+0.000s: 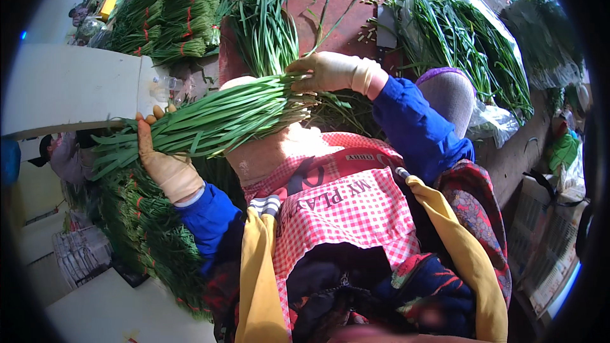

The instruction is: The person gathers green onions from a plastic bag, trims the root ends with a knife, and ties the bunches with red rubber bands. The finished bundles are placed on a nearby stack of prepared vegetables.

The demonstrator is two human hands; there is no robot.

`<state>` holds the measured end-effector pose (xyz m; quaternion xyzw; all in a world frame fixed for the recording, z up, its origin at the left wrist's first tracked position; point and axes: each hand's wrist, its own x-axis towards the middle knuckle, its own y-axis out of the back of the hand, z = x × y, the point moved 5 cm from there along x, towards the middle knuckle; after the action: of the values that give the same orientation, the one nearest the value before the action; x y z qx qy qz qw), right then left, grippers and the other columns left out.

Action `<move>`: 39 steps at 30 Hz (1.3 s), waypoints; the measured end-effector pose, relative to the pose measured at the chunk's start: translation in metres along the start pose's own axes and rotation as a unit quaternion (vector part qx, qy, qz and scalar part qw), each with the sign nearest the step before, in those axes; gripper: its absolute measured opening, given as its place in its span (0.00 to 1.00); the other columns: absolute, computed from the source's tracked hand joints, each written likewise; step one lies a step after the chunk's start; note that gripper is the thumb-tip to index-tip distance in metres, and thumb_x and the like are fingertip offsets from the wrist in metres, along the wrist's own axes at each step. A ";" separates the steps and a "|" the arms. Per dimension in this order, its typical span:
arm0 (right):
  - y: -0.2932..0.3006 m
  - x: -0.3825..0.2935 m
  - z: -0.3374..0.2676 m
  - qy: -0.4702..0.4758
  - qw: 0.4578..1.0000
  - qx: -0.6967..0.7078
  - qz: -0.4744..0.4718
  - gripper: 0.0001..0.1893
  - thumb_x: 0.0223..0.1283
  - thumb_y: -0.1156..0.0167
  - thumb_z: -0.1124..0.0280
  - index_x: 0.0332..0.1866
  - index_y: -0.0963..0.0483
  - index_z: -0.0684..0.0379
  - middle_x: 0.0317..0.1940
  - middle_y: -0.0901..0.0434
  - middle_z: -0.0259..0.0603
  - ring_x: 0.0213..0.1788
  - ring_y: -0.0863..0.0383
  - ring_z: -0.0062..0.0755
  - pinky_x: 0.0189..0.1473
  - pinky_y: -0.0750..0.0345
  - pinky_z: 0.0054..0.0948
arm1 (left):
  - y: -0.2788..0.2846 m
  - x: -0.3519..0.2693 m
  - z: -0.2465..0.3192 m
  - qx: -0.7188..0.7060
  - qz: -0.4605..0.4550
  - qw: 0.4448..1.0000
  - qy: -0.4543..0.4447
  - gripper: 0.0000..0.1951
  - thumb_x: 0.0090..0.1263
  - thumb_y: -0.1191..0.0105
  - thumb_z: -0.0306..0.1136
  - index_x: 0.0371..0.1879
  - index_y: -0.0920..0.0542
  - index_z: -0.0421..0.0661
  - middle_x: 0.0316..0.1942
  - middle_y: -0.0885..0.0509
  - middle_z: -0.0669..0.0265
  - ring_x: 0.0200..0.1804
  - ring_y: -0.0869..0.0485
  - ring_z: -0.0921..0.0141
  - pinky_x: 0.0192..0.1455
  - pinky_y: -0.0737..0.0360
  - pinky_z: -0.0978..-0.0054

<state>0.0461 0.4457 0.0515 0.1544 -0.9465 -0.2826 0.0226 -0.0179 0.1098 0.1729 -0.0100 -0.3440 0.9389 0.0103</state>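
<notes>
A loose bundle of garlic chives (224, 116) lies across my lap, its leaf tips to the left and its pale stem ends to the right. My left hand (167, 162), in a cream glove, holds the leafy end with the thumb and fingers around it. At the stem ends, my gloved right hand (324, 72) pinches some stems between thumb and fingers; a few long stalks rise just beyond it. Behind the bundle, more chives (267, 28) rest on a red board (324, 14).
Chive bunches tied with red bands (167, 14) are stacked at the upper left, with more (138, 214) at the lower left. Loose chives in a clear plastic bag (462, 43) lie to the right. A white panel (71, 85) juts in from the left. Another person (66, 155) is beyond it.
</notes>
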 end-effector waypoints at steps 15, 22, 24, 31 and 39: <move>0.002 -0.051 0.036 -0.027 0.946 -0.269 0.179 0.13 0.65 0.38 0.55 0.45 0.19 0.51 0.32 0.15 0.43 0.36 0.13 0.48 0.37 0.18 0.43 | 0.107 -0.005 0.001 0.043 0.176 0.983 0.005 0.09 0.70 0.34 0.40 0.37 0.18 0.49 0.41 0.13 0.67 0.49 0.13 0.61 0.56 0.14 0.57; -0.041 0.000 -0.125 0.265 0.933 -0.193 0.150 0.38 0.54 0.30 0.62 0.73 0.34 0.51 0.65 0.24 0.43 0.43 0.13 0.47 0.44 0.15 0.38 | 0.072 0.003 -0.004 0.056 0.171 0.984 -0.007 0.10 0.70 0.34 0.41 0.38 0.19 0.49 0.40 0.15 0.71 0.49 0.14 0.71 0.54 0.13 0.61; -0.065 0.020 -0.148 0.263 0.907 -0.297 0.143 0.32 0.60 0.40 0.68 0.73 0.34 0.50 0.56 0.21 0.43 0.36 0.14 0.38 0.35 0.16 0.35 | 0.064 0.002 -0.005 0.066 0.174 0.982 0.016 0.10 0.70 0.33 0.40 0.39 0.19 0.49 0.40 0.15 0.71 0.49 0.14 0.71 0.53 0.14 0.63; -0.088 0.023 -0.131 0.259 0.900 -0.300 0.179 0.06 0.60 0.41 0.65 0.34 0.21 0.56 0.30 0.24 0.39 0.29 0.17 0.37 0.31 0.20 0.39 | 0.090 0.015 0.002 0.056 0.175 0.983 0.015 0.10 0.69 0.33 0.39 0.38 0.18 0.48 0.37 0.16 0.71 0.49 0.15 0.68 0.55 0.16 0.62; -0.048 -0.044 -0.017 0.141 0.931 -0.301 0.154 0.05 0.60 0.39 0.66 0.36 0.21 0.55 0.30 0.22 0.43 0.31 0.18 0.47 0.34 0.20 0.45 | 0.198 0.029 -0.023 0.005 0.276 0.961 0.021 0.06 0.73 0.41 0.32 0.40 0.18 0.43 0.39 0.14 0.63 0.52 0.14 0.59 0.59 0.18 0.51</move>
<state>0.1038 0.4116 0.0419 0.0309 -0.8164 -0.5223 0.2443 -0.0487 -0.0256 0.0269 -0.1239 -0.3230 0.9064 -0.2423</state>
